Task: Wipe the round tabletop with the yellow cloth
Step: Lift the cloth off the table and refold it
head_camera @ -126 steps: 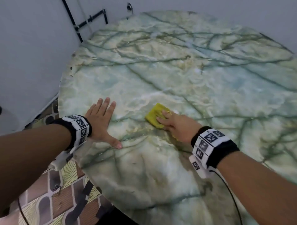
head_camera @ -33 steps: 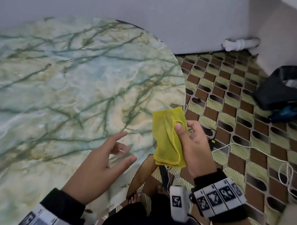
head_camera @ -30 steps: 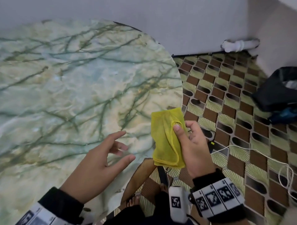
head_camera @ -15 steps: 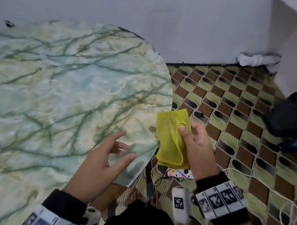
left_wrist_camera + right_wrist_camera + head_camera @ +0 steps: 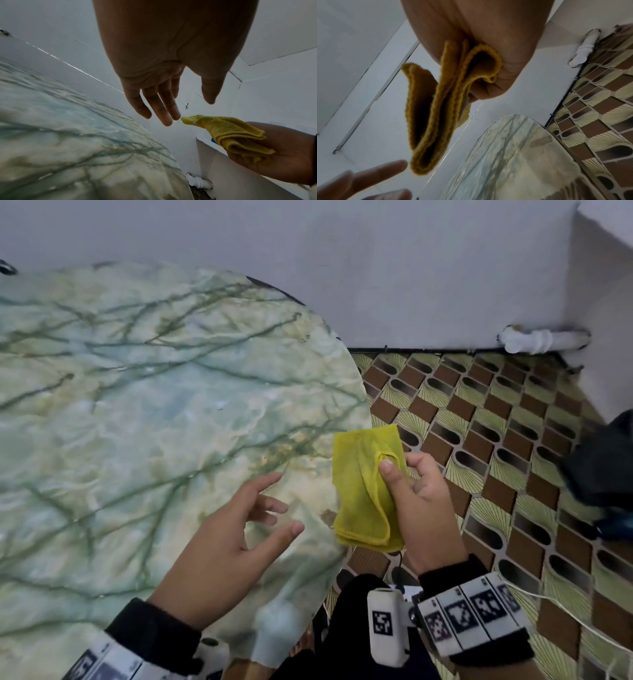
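Yellow cloth, folded, is off the marble and held up beside the round tabletop's right edge at centre frame in the head view, pinched between the thumb and curled fingers of the right hand; four seconds ago that hand was pressing it flat on the stone in mid-wipe, so the stroke is judged to have broken off for a refold or a change of grip. Left hand, planted flat on the table then, now hovers over the lower centre of the frame with fingers loosely spread and holding nothing, a little short of the cloth. Black-and-white square code markers ring both wristbands; no brand name or readable writing shows anywhere. A white pipe lies along the wall base at upper right, above patterned floor tiles.

Left wrist view: the left hand's straight fingers point toward a corner of the cloth at right, just apart from it, the tabletop filling the lower left.

Right wrist view: the cloth hangs in folds from the right hand at top centre, left fingertips blurred at lower left
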`<state>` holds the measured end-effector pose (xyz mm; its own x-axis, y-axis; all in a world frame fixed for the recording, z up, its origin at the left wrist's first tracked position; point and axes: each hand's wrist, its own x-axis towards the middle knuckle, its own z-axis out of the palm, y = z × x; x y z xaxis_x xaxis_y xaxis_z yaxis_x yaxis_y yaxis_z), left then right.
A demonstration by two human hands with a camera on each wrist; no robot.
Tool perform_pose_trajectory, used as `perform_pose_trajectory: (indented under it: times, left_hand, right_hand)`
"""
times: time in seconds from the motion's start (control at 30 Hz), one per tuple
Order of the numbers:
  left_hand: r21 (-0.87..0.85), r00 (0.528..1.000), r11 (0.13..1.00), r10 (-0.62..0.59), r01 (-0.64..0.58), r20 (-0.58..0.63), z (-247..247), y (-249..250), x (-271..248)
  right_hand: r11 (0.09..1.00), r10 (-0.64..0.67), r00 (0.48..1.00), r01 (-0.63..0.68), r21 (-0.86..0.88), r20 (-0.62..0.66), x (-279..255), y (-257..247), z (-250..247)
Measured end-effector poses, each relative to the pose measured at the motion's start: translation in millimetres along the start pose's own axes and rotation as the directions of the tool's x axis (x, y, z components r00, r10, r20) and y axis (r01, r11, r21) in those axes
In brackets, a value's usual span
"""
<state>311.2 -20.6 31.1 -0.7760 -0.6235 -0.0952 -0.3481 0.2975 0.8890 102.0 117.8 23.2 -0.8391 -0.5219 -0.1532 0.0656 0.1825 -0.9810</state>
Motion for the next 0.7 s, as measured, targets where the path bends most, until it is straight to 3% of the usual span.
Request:
perform_pose_trajectory:
  times: [0.37, 0.57, 0.7]
  left_hand:
    - [-0.054, 0.997, 0.998, -0.036, 0.032, -0.073, 11, 0, 71]
    - [-0.040, 0.986, 0.998, -0.044, 0.038, -0.163, 27, 9, 143]
    - [-0.041, 0.965, 0.995, -0.102, 0.095, -0.240, 53, 25, 215]
  right_hand:
    - [0.996, -0.080, 0.993, 0.084, -0.040, 0.091, 83, -19, 11]
    - [1.000, -0.010, 0.986, 0.012, -0.012, 0.168, 177, -18, 15]
    - [0.999, -0.032, 0.972, 0.040, -0.029, 0.232, 260, -19, 5]
